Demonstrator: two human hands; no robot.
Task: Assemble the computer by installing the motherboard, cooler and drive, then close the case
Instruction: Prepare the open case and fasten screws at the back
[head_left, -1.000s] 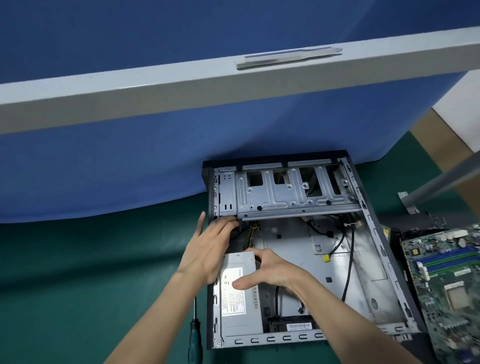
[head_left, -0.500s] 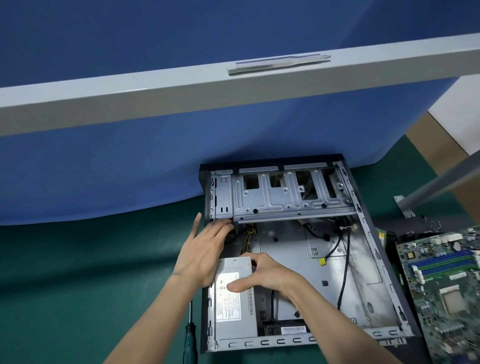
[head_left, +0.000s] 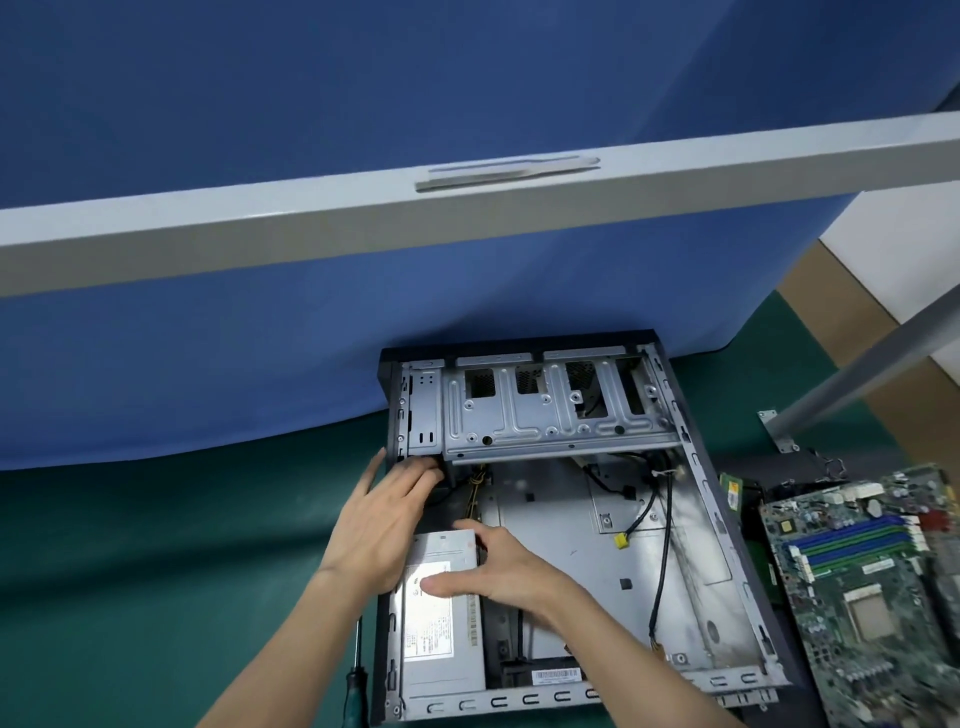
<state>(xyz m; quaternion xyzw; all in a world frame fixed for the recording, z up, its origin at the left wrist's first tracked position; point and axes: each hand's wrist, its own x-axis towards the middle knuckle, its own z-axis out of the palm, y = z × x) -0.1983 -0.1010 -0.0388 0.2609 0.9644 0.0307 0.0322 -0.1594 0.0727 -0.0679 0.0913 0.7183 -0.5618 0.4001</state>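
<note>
An open computer case (head_left: 519, 699) lies flat on the green mat, its floor bare metal with loose black cables. The drive cage (head_left: 545, 415) spans its far end. A grey power supply (head_left: 441, 634) sits in the near left corner. My left hand (head_left: 384, 519) reaches in with straight fingers, its tips at the dark gap under the cage's left corner. My right hand (head_left: 509, 571) grips the power supply's far right corner, thumb flat on its label. The green motherboard (head_left: 862, 582) lies outside the case on the right.
A green-handled screwdriver (head_left: 356, 686) lies just left of the case. A cable with a yellow plug (head_left: 621, 540) hangs inside. A blue partition stands right behind the case, and a grey bar (head_left: 260, 228) crosses above. A metal leg (head_left: 857, 379) slants at the right.
My left fingertips have slipped a little further under the drive cage's corner. My right hand keeps its hold on the power supply. The view has shifted slightly.
</note>
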